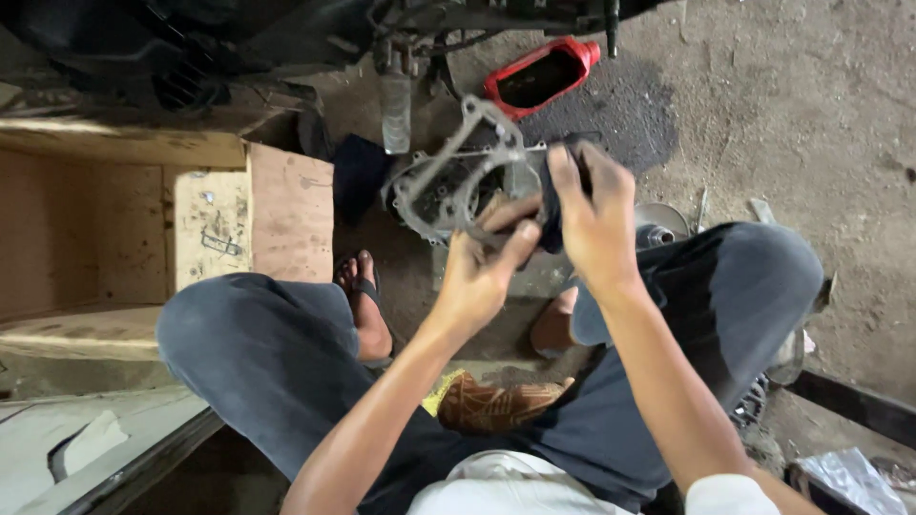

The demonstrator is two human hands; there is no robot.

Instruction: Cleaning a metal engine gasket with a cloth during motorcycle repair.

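- Floor (821, 114): bare, gritty concrete with a dark oil stain near the top of the view. A person squats over it in dark trousers and sandals.
- Box (143, 219): open cardboard, to the person's left, well apart from the hands.
- Engine case (434, 195): grey metal housing on the floor just ahead of the feet, under a dark machine. Judged heavy and rigid; it lies untouched here.
- Bottle (539, 76): red, cut open on one side, lying beyond the case beside the stain.
- Gasket (468, 162): thin grey outline piece with bolt holes, held up above the case, tilted, its upper end free in the air. Judged very light, flexible and easy to tear or crease at the narrow bridges between holes; likely oily, so slippery. Best gripped at a broad section near a bolt hole, supported at two points, never pulled by a thin span.
- Rag (553, 205): dark cloth, bunched against the gasket's lower end. Soft, limp, no handling risk.
- Right hand (596, 215): closed around the rag, fingers curled over it, pressing it to the gasket.
- Left hand (482, 272): narrow pinch, thumb and fingers closed on the gasket's lower edge, just beside the right hand.
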